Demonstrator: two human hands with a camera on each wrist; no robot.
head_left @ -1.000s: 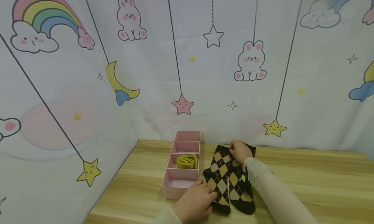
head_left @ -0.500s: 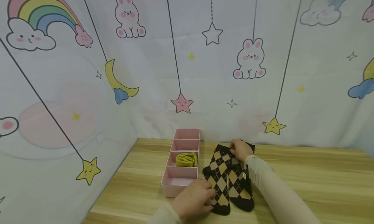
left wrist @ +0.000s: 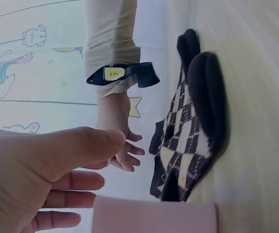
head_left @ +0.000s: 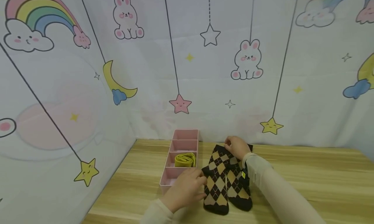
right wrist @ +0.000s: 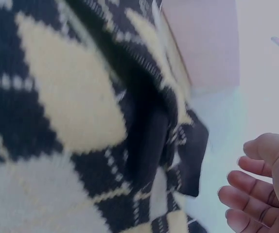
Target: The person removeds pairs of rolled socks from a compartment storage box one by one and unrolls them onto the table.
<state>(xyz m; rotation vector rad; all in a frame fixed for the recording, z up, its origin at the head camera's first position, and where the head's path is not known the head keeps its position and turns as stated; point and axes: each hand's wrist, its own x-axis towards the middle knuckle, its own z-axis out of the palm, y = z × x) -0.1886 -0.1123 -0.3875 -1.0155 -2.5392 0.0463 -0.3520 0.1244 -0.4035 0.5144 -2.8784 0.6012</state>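
Note:
Two argyle socks [head_left: 217, 185], black with tan and beige diamonds, lie side by side on the wooden table, toes toward me. My left hand [head_left: 184, 189] hovers between them and the front of a pink box; the left wrist view shows that hand [left wrist: 47, 174] with loose fingers and nothing held. Over the black cuffs at the far end is my right hand [head_left: 238, 147]. In the right wrist view its relaxed fingers [right wrist: 246, 194] stand apart from the sock fabric [right wrist: 76, 97].
The pink divided box [head_left: 197, 146] stands left of the socks. One compartment holds a rolled yellow-green cloth [head_left: 185, 160]. A white curtain [head_left: 157, 71] printed with rabbits and stars hangs behind the table [head_left: 306, 175].
My left hand has drawn back from the socks to the left, now covering part of the box's front. The right hand has lifted slightly off the cuffs.

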